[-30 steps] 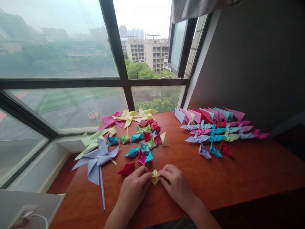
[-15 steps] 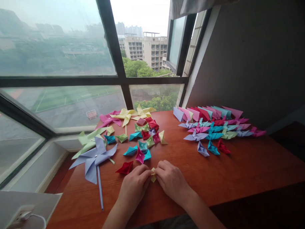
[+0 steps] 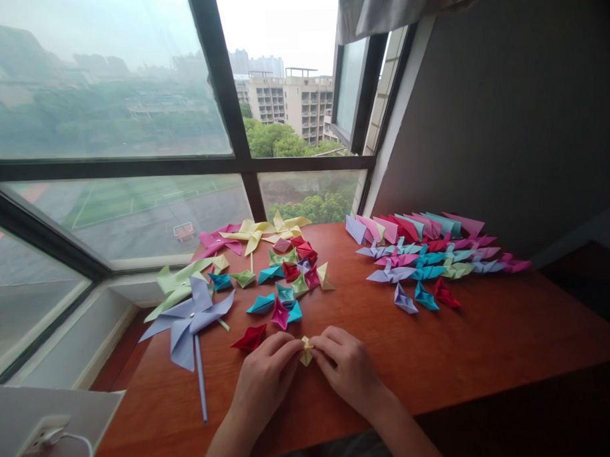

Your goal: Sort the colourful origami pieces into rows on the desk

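Between my two hands, near the table's front, is a small piece of folded yellow paper (image 3: 306, 352). My left hand (image 3: 270, 368) pinches its left side with thumb and fingers. From the right, my right hand (image 3: 348, 364) pinches the opposite side. Parts of the paper are hidden behind my fingertips. A red paper boat (image 3: 249, 338) lies just beyond my left hand. Past it stand a magenta paper boat (image 3: 279, 314) and a blue paper boat (image 3: 261, 304).
A lavender pinwheel (image 3: 192, 315) and a green pinwheel (image 3: 181, 283) lie left. Yellow pinwheels (image 3: 252, 231) rest by the window. Rows of paper cranes (image 3: 392, 273) and folded sheets (image 3: 405, 226) cover the right back of the wooden table (image 3: 469, 356). A wall socket (image 3: 45, 434) is lower left.
Both hands stay on the yellow paper, with fingers shifted slightly, and more of its folded middle shows. The camera view has tilted a little. The other paper pieces lie where they were.
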The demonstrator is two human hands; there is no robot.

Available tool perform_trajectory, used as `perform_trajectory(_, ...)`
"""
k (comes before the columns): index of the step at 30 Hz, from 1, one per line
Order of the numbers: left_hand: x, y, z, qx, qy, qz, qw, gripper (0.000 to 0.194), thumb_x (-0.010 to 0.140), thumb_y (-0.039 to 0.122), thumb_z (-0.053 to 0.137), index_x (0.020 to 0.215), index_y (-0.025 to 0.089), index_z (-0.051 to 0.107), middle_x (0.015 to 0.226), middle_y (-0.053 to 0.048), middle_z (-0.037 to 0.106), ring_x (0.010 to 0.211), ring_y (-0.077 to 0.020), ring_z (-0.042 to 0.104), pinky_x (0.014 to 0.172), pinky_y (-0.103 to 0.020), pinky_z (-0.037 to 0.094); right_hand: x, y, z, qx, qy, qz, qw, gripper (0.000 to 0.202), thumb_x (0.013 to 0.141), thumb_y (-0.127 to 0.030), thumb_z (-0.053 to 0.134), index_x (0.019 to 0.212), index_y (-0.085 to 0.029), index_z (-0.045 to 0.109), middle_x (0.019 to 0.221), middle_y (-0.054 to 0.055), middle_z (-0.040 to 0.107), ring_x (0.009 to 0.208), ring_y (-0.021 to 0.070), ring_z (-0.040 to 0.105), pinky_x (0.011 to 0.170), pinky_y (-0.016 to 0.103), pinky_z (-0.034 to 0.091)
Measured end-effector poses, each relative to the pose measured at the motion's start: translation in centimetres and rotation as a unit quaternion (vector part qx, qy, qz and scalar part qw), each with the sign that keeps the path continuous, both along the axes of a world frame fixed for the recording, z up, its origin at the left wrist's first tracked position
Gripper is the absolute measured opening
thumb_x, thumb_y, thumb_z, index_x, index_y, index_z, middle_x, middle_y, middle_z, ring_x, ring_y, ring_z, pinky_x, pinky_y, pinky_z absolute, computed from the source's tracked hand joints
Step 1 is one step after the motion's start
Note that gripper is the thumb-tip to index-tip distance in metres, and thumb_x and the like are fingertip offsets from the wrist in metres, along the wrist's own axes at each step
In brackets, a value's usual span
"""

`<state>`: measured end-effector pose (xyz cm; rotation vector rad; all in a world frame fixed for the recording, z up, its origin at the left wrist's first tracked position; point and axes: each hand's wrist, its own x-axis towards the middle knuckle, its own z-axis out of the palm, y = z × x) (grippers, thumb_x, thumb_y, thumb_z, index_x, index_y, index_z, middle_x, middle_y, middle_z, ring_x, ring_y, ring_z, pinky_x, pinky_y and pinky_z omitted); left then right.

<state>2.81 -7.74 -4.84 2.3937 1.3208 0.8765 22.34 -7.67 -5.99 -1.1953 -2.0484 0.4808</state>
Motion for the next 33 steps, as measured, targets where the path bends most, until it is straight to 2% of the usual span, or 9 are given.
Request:
perform_trajectory(7, -0.3, 0.0, 0.1, 0.022, -0.072, 0.026, 0.997, 0.013, 0.094, 0.018, 0.054, 0.098, 0.022, 0.066, 0.095, -0.004, 0.070, 0.083, -0.0149, 0.068, 0.076, -0.023, 0.054, 0.5, -0.2, 0.3, 0.006, 0.077, -0.021, 0.997, 0.011, 0.093, -0.018, 0.054, 0.092, -0.020, 0.065, 0.081, 0.003, 0.064, 0.074, 0.0154, 0.060, 0.071, 0.026, 0.046)
perform_trajectory(13, -0.5, 0.0, 0.4, 0.040, -0.075, 0.054, 0.995, 0.012, 0.094, 0.017, 0.054, 0.094, 0.022, 0.065, 0.092, -0.003, 0.070, 0.084, -0.0154, 0.068, 0.076, -0.023, 0.054, 2.3, -0.4, 0.5, 0.013, 0.092, -0.031, 0.995, 0.013, 0.091, -0.015, 0.054, 0.087, -0.020, 0.065, 0.080, 0.003, 0.065, 0.074, 0.0159, 0.060, 0.069, 0.026, 0.046)
perform_trajectory(18, -0.3, 0.1, 0.5, 0.045, -0.072, 0.050, 0.995, 0.012, 0.094, 0.018, 0.055, 0.093, 0.022, 0.066, 0.092, -0.003, 0.070, 0.085, -0.0156, 0.068, 0.077, -0.023, 0.055, 3.8, -0.4, 0.1, 0.032, 0.055, -0.038, 0.997, 0.014, 0.092, -0.017, 0.055, 0.085, -0.021, 0.066, 0.077, 0.003, 0.065, 0.073, 0.0168, 0.060, 0.068, 0.028, 0.045)
perform_trajectory(25, -0.2, 0.2, -0.2, 0.037, -0.038, 0.015, 0.998, 0.013, 0.094, 0.020, 0.055, 0.098, 0.023, 0.068, 0.099, -0.004, 0.072, 0.086, -0.0158, 0.070, 0.077, -0.023, 0.057, 3.6, -0.3, -0.7, 0.065, -0.036, -0.033, 0.997, 0.014, 0.094, -0.017, 0.053, 0.095, -0.022, 0.066, 0.083, 0.004, 0.067, 0.078, 0.0179, 0.061, 0.072, 0.029, 0.046)
perform_trajectory(33, -0.3, 0.2, 0.1, 0.063, -0.020, 0.072, 0.995, 0.020, 0.093, 0.028, 0.057, 0.109, 0.023, 0.068, 0.105, -0.007, 0.073, 0.090, -0.0192, 0.073, 0.080, -0.027, 0.060, 3.6, -0.2, -0.6, 0.069, -0.049, -0.031, 0.996, 0.017, 0.094, -0.019, 0.053, 0.103, -0.021, 0.067, 0.088, 0.006, 0.069, 0.080, 0.0190, 0.064, 0.075, 0.031, 0.050)
